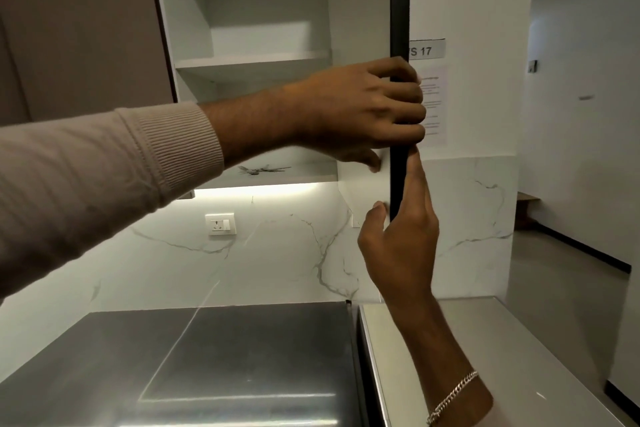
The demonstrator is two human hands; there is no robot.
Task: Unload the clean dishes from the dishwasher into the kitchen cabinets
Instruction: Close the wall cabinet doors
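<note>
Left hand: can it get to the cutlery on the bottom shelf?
Likely yes, once it lets go: the left hand grips the cabinet door edge, the door stands open, and the cutlery lies uncovered on the bottom shelf below that forearm, nothing in front.

a white wall socket (220, 224) is sitting at 8 o'clock from the middle of the view, on a veined marble backsplash (277, 260). a light strip (256, 188) is glowing along the top of that marble, at 12 o'clock from the socket. at 1 o'clock a grey label (426, 50) is showing "s 17", and a pale printed notice (435, 104) is hanging just below it. at 3 o'clock a doorway (581, 121) is opening onto a grey floor (561, 274). at 5 o'clock a pale grey bench (505, 340) is meeting the marble.
</note>
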